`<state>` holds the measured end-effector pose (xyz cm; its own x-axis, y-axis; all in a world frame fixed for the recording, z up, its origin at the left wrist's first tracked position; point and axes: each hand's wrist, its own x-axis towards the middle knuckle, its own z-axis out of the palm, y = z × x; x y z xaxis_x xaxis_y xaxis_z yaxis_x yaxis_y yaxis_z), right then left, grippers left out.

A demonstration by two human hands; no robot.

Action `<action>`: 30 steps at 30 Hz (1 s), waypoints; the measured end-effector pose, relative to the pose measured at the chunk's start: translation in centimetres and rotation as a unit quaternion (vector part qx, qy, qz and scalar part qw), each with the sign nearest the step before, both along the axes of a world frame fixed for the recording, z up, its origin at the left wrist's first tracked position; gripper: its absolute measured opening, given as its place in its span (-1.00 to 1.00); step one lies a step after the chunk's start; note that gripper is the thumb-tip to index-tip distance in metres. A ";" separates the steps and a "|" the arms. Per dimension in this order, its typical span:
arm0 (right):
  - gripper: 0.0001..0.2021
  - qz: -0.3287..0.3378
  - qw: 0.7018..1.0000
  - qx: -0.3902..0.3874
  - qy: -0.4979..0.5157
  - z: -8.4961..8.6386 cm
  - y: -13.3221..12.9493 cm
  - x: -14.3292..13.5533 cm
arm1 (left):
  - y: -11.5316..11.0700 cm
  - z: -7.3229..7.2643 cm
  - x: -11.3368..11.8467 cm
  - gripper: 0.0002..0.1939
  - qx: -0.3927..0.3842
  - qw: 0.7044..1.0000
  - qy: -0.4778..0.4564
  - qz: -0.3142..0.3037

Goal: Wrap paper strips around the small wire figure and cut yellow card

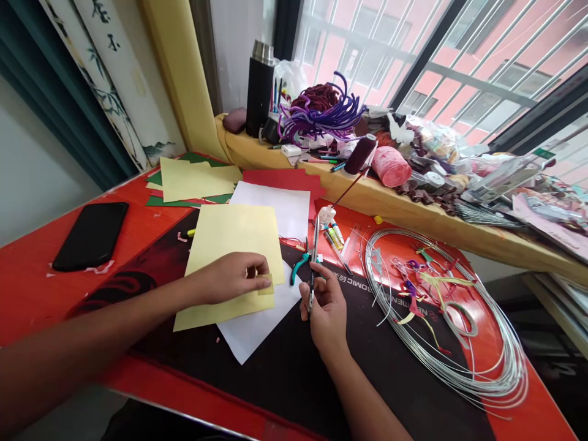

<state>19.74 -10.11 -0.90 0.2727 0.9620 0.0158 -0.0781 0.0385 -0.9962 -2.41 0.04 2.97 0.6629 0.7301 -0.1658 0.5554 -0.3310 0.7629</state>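
Observation:
My left hand is closed, with thumb and forefinger pinching a small piece of yellow paper. Below that hand lies a large yellow sheet, which partly covers a white sheet. My right hand grips a pair of scissors by the handles. Their blades point away from me and look nearly together. Just left of the scissors, pliers with teal handles rest on the dark mat. The scissors are apart from the yellow piece.
A large wire coil lies at right around paper scraps. Paint tubes sit behind the scissors. A black phone is at left. Green, red and yellow sheets lie farther back. The windowsill holds a thermos and purple cords.

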 end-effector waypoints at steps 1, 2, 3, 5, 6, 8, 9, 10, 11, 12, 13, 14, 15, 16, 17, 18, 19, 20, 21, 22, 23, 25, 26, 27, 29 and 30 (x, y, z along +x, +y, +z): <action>-0.45 -0.002 1.000 -0.003 0.007 0.0 0.1 0.1 | 1.0 0.4 0.2 -0.69 0.008 1.000 0.000 0.004; -0.43 -0.001 1.000 -0.007 0.012 0.0 0.2 0.2 | 2.1 0.8 0.6 -0.69 0.021 1.000 0.008 0.008; -0.43 0.003 1.000 -0.012 0.016 0.0 0.3 0.2 | 3.3 1.1 1.2 -0.69 0.037 0.999 0.020 0.014; -0.43 0.014 1.000 -0.018 0.019 -0.2 0.4 0.3 | 6.0 1.6 2.8 -0.71 0.058 0.997 0.034 0.032; -0.44 0.018 1.000 -0.017 0.019 -0.2 0.4 0.3 | 7.3 1.8 3.8 -0.72 0.063 0.996 0.042 0.045; -0.45 0.028 0.999 -0.015 0.016 -0.4 0.4 0.3 | 9.5 2.1 5.6 -0.71 0.086 0.992 0.046 0.074; -0.45 0.033 0.999 -0.015 0.014 -0.5 0.4 0.3 | 10.2 2.2 6.2 -0.70 0.103 0.989 0.047 0.094; -0.46 0.036 0.999 -0.014 0.013 -0.5 0.4 0.3 | 10.7 2.2 6.6 -0.66 0.121 0.984 0.050 0.117; -0.46 0.038 0.999 -0.015 0.013 -0.6 0.4 0.3 | 11.0 2.3 6.7 -0.58 0.137 0.979 0.055 0.138; -0.45 0.038 0.999 -0.016 0.013 -0.6 0.3 0.4 | 10.9 2.3 6.3 -0.49 0.150 0.975 0.061 0.152; -0.45 0.038 0.999 -0.018 0.012 -0.6 0.3 0.4 | 10.7 2.4 5.6 -0.43 0.162 0.971 0.068 0.164; -0.45 0.038 0.999 -0.019 0.010 -0.6 0.3 0.5 | 10.3 2.4 4.5 -0.40 0.170 0.968 0.075 0.170; -0.44 0.040 0.999 -0.021 0.007 -0.6 0.3 0.6 | 9.8 2.5 3.1 -0.39 0.175 0.964 0.085 0.180; -0.44 0.043 0.999 -0.023 0.004 -0.7 0.2 0.6 | 9.3 2.5 1.5 -0.39 0.183 0.958 0.103 0.196; -0.44 0.047 0.999 -0.024 0.002 -0.7 0.2 0.7 | 8.7 2.5 -0.3 -0.40 0.196 0.945 0.145 0.218; -0.44 0.050 0.998 -0.025 0.001 -0.7 0.2 0.7 | 8.2 2.5 -2.0 -0.40 0.201 0.931 0.189 0.238; -0.45 0.054 0.998 -0.024 0.000 -0.7 0.2 0.7 | 7.7 2.5 -3.6 -0.40 0.207 0.914 0.230 0.263; -0.46 0.057 0.998 -0.023 -0.001 -0.7 0.2 0.6 | 7.3 2.4 -5.0 -0.38 0.210 0.901 0.265 0.273; -0.46 0.061 0.998 -0.023 -0.004 -0.6 0.1 0.6 | 6.9 2.2 -6.2 -0.37 0.212 0.889 0.293 0.280; -0.47 0.064 0.998 -0.023 -0.007 -0.6 0.1 0.6 | 6.6 2.0 -7.2 -0.36 0.210 0.882 0.312 0.284; -0.47 0.066 0.997 -0.024 -0.011 -0.5 0.1 0.5 | 6.3 1.7 -7.8 -0.33 0.198 0.881 0.322 0.284; -0.46 0.066 0.997 -0.027 -0.020 -0.3 0.0 0.5 | 5.8 1.0 -8.5 -0.27 0.176 0.889 0.316 0.280; -0.46 0.065 0.997 -0.029 -0.024 -0.3 0.0 0.5 | 5.7 0.6 -8.5 -0.24 0.173 0.895 0.302 0.280; -0.47 0.064 0.997 -0.030 -0.027 -0.2 0.0 0.5 | 5.6 0.2 -8.5 -0.22 0.173 0.900 0.283 0.281; -0.47 0.062 0.997 -0.032 -0.030 -0.1 0.0 0.4 | 5.6 -0.6 -8.2 -0.20 0.175 0.914 0.231 0.285; -0.47 0.060 0.997 -0.033 -0.031 -0.1 0.0 0.4 | 5.7 -1.0 -8.0 -0.19 0.177 0.920 0.201 0.287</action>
<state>20.18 -10.16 -1.03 0.1551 0.9872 -0.0362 -0.0164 -0.0340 -0.9993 -10.40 5.70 1.95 0.0894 0.9960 0.0023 0.9298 -0.0842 0.3583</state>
